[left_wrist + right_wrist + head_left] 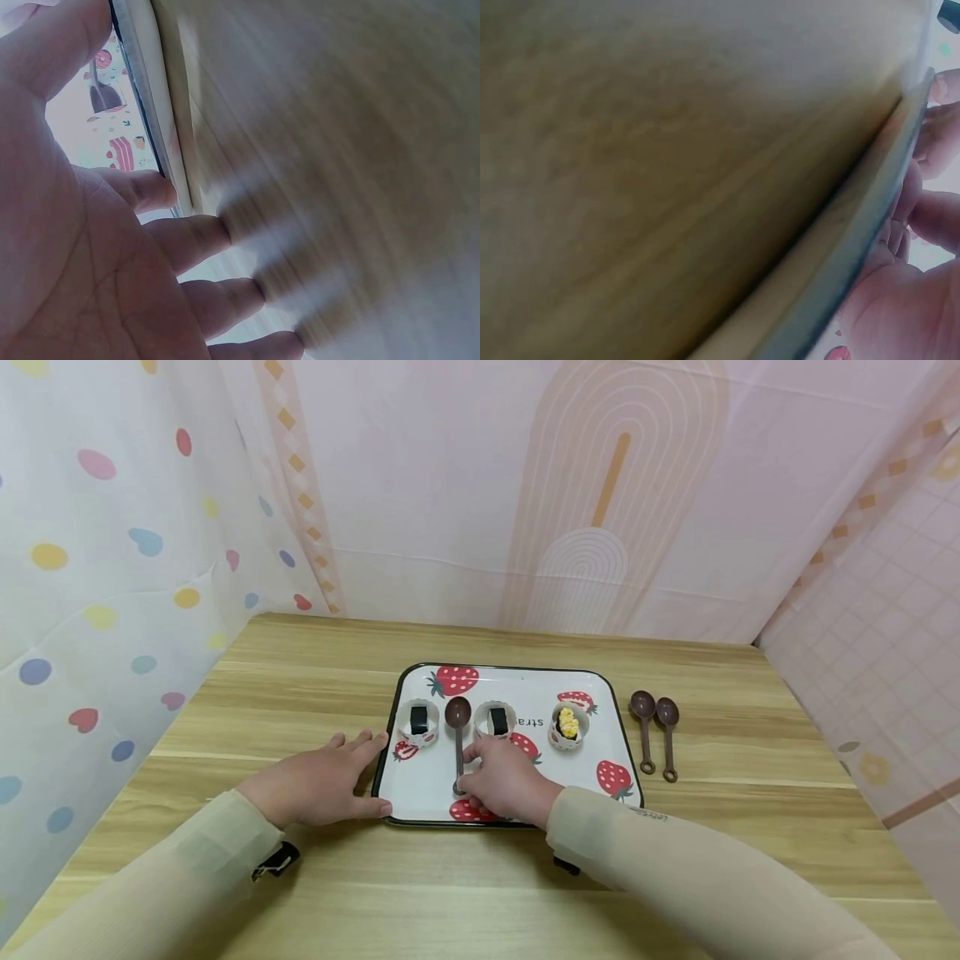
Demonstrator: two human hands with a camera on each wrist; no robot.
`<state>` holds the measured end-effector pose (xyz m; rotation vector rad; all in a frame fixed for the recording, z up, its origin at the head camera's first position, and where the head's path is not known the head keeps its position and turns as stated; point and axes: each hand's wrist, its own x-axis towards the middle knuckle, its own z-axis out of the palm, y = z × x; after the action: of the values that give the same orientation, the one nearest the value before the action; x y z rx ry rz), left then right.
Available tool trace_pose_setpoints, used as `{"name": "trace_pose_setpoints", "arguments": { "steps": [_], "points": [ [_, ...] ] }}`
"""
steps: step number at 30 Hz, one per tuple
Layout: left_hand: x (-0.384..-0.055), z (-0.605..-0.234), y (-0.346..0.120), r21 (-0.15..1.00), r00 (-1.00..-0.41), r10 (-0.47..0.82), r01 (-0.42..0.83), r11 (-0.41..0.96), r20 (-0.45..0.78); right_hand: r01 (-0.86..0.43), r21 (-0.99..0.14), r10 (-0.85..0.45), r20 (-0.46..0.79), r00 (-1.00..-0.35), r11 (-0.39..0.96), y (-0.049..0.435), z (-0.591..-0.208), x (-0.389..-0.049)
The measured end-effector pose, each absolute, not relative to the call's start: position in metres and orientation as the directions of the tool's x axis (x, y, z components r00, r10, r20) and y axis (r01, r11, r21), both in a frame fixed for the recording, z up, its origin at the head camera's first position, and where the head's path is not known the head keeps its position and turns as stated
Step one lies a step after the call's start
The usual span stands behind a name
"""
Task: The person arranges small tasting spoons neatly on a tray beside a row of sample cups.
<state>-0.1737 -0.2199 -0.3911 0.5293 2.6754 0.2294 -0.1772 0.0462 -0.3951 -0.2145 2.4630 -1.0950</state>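
My right hand (512, 779) pinches the handle end of a brown long-handled spoon (457, 712) on a white, dark-rimmed strawberry tray (566, 789). The spoon lies between two paper cups, its bowl toward the far side. The left cup (429, 740) and middle cup (510, 716) each hold a white piece with a black band, like sushi. In the right cup (579, 739) is a black-sided piece topped with yellow bits. Against the tray's left rim, my left hand (322, 781) rests with fingers spread, holding nothing; its palm (105, 277) shows in the left wrist view.
Two more brown spoons, one (642, 727) beside the other (667, 735), lie on the wooden table (480, 893) right of the tray. Patterned curtains (420, 485) hang behind the table and along both sides.
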Motion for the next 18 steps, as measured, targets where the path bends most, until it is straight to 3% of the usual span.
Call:
{"name": "trace_pose_setpoints", "arguments": {
  "steps": [18],
  "points": [
    [-0.1729,-0.3904,-0.2188,0.224,-0.85,0.38,0.316,0.922,-0.365,0.05,-0.698,-0.283,-0.353,-0.891,0.714,0.0399,-0.3984,-0.1799]
  ]
}}
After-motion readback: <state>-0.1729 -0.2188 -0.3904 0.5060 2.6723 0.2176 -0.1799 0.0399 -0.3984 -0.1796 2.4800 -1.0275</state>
